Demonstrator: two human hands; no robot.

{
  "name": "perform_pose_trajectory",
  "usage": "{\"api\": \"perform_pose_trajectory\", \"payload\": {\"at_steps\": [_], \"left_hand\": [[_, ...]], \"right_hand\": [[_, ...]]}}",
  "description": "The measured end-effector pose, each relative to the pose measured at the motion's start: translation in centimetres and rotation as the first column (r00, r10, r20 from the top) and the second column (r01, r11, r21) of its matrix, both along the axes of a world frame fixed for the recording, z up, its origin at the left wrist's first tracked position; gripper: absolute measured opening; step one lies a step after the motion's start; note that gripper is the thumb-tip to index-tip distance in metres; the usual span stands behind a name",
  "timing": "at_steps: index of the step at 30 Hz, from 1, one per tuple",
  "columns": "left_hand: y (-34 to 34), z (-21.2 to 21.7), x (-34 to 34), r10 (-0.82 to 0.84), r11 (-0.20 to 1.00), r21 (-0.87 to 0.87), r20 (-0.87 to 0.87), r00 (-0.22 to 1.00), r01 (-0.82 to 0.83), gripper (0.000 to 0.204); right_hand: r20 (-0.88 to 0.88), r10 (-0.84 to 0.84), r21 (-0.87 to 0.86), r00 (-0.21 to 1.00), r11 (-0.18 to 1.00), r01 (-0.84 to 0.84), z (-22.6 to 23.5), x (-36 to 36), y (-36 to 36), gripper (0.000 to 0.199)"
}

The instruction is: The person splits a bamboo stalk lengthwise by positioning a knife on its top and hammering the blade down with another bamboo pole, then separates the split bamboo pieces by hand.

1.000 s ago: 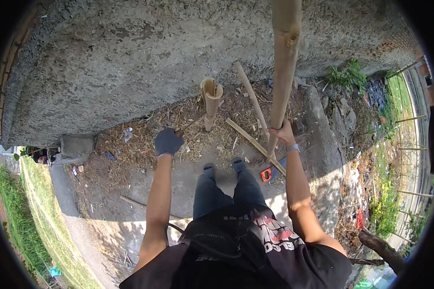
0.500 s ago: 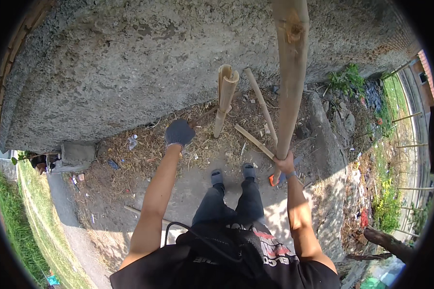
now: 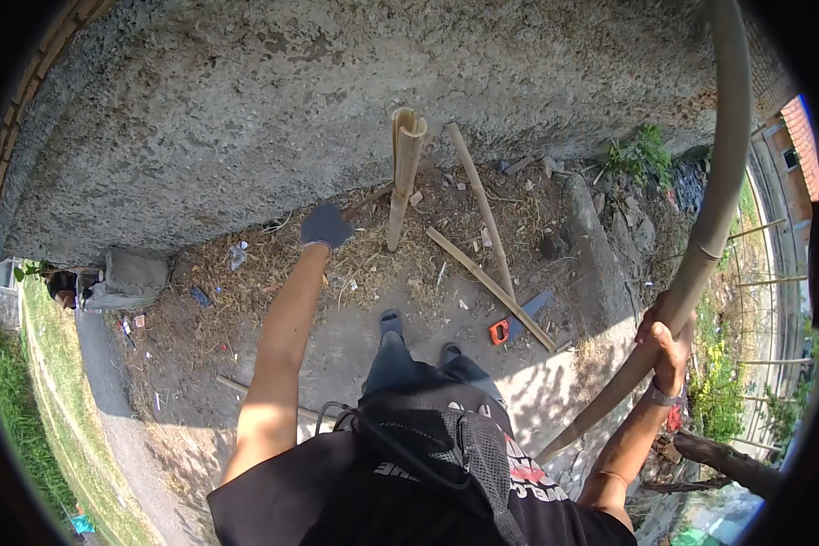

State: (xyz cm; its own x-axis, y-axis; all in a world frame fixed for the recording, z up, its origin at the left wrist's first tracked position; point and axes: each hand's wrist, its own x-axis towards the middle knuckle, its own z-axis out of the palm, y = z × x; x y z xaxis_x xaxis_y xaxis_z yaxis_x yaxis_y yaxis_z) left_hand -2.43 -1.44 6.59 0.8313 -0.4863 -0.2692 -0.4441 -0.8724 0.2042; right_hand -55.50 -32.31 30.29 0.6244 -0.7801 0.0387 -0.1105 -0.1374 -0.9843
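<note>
My left hand [image 3: 326, 227], in a dark grey glove, is closed in front of the wall. A thin brown bar [image 3: 370, 197] extends from the glove toward a bamboo length [image 3: 405, 182], split open at its top and standing upright; the glove hides the bar's near end. On the right, my bare right hand [image 3: 669, 350], a watch at its wrist, is wrapped round a long bamboo pole [image 3: 710, 241]. The pole slants from the upper right down to the ground beside me. A handsaw with an orange handle [image 3: 499, 332] lies near my feet, partly under a split bamboo strip [image 3: 491, 289].
Another bamboo stick [image 3: 482, 205] leans on the rough concrete wall [image 3: 273, 118]. Dry straw and scraps cover the ground below it. A low concrete ledge [image 3: 591, 237] lies at the right, a block [image 3: 136, 273] at the left. A thick log [image 3: 728, 460] juts in at the lower right.
My right hand has swung the long pole to the right and tilted it, its lower end now near my side. The saw is more exposed. My left hand has shifted slightly up and left in view.
</note>
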Motion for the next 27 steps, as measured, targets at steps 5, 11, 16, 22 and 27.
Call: {"api": "perform_pose_trajectory", "payload": {"at_steps": [5,11,16,22,27], "left_hand": [[-0.6,-0.7,-1.8,0.056,0.998,0.038,-0.002,0.998,-0.056,0.043],[-0.7,-0.9,-2.3,0.104,0.994,0.035,0.042,0.994,-0.106,0.043],[0.2,-1.4,-3.2,0.052,0.997,0.059,0.051,0.997,-0.055,0.048],[0.7,-0.3,-6.5,0.051,0.988,0.148,0.028,0.998,-0.054,0.048],[-1.1,-1.1,-2.8,0.08,0.992,0.092,0.057,0.995,-0.085,0.043]], "right_hand": [[0.143,-0.138,-0.29,0.98,0.941,0.175,12.9,-8.6,-4.0,0.054],[-0.046,-0.018,-0.371,0.999,0.929,0.0,3.3,-6.0,-3.6,0.018],[-0.82,0.373,0.347,0.434,0.927,-0.142,-23.3,-5.5,6.7,0.024],[-0.565,0.502,0.571,0.654,0.811,-0.13,-22.9,-16.5,6.5,0.018],[-0.481,0.292,0.193,0.827,0.955,-0.224,-13.4,-11.7,1.4,0.025]]}}
